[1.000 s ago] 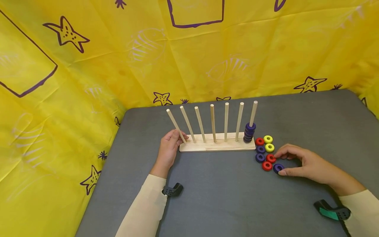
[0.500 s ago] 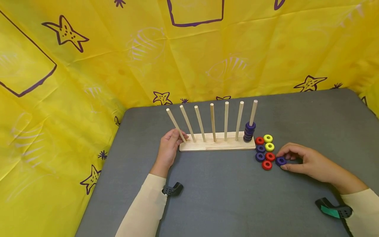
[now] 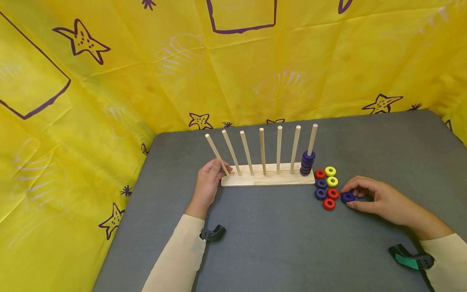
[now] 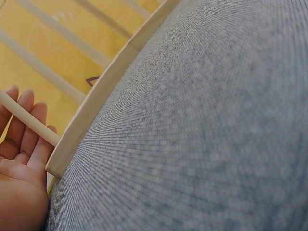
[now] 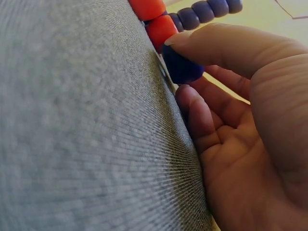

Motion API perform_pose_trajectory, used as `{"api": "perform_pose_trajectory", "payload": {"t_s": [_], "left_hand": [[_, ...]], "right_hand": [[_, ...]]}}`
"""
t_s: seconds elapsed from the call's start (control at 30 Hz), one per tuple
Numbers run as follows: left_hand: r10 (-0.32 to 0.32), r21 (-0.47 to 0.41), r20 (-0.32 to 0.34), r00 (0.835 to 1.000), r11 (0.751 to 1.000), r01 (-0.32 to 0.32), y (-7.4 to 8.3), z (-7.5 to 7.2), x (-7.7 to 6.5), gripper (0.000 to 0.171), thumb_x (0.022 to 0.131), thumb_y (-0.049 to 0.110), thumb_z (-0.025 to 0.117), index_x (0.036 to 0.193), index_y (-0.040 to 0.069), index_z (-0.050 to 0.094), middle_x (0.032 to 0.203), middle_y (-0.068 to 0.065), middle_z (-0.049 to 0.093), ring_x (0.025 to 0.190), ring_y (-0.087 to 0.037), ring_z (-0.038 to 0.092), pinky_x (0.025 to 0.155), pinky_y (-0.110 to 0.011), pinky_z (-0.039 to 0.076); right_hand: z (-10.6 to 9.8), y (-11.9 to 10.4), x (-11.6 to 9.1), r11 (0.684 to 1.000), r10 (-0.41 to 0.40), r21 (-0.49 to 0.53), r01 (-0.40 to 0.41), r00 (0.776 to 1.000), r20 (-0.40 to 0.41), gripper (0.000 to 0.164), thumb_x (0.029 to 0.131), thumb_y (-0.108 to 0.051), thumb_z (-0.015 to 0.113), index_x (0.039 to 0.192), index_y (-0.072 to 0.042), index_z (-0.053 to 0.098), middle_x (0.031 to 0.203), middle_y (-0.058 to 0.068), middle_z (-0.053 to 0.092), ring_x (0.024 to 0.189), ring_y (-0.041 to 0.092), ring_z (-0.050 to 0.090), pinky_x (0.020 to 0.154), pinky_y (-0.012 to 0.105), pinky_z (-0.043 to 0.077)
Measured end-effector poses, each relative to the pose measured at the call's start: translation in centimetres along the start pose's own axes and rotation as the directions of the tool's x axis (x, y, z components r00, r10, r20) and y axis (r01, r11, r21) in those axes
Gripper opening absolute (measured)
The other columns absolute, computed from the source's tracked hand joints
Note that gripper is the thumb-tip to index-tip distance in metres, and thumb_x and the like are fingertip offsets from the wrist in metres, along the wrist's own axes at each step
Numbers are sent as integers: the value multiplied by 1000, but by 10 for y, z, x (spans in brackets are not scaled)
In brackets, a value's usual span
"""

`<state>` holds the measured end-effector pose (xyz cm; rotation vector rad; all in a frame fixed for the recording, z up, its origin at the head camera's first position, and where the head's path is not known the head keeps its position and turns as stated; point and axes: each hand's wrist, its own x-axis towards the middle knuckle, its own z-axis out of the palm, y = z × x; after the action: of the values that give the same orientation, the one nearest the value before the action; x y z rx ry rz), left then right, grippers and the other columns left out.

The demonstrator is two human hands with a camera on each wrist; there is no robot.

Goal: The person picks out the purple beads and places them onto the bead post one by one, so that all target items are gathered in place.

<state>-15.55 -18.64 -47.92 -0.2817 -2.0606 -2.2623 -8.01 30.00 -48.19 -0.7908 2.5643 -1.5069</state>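
My left hand point(image 3: 208, 182) holds the left end of a wooden peg rack point(image 3: 268, 181). Its fingers pass behind the leftmost peg point(image 4: 30, 119), and the thumb lies on the near side in the head view; the left wrist view hides the thumb. Between thumb and fingers, my right hand point(image 3: 383, 202) pinches a dark blue ring point(image 3: 348, 197), low at the table and just right of the loose rings. That blue ring point(image 5: 180, 67) overlaps a red ring point(image 5: 162, 31) in the right wrist view. A stack of blue rings point(image 3: 307, 163) sits on the rack's rightmost peg.
Beside the rack's right end lie two yellow rings point(image 3: 331, 182), several red rings point(image 3: 329, 204) and two more blue rings point(image 3: 320, 194). Everything stands on a dark grey table point(image 3: 270, 239). A yellow printed cloth point(image 3: 233, 73) hangs behind it and at the left.
My right hand has moved the blue ring away from me and slightly right, from below the red rings to beside them. The nearby red ring shifted slightly. My left hand stays put.
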Motion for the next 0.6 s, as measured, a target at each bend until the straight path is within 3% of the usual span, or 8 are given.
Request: {"api": "perform_pose_trajectory", "payload": {"t_s": [0.4,0.6], "left_hand": [[7,-1,4,1000,1000,-7,-1,0,1,53,117,33,55,110,-20,63,102,-11,71,104,-31,69,96,-37,56],[-2,2,2,1000,1000,2,0,0,0,51,118,29,53,110,-20,62,102,-12,70,104,-30,69,96,-38,56]], "right_hand": [[-1,-1,0,999,-48,23,49,997,-57,46,85,22,80,120,-6,74,109,4,69,86,16,61,74,21,50],[-2,-8,1,999,-25,31,27,997,-66,42,88,20,80,120,-6,73,109,3,69,84,16,61,72,24,51]]}}
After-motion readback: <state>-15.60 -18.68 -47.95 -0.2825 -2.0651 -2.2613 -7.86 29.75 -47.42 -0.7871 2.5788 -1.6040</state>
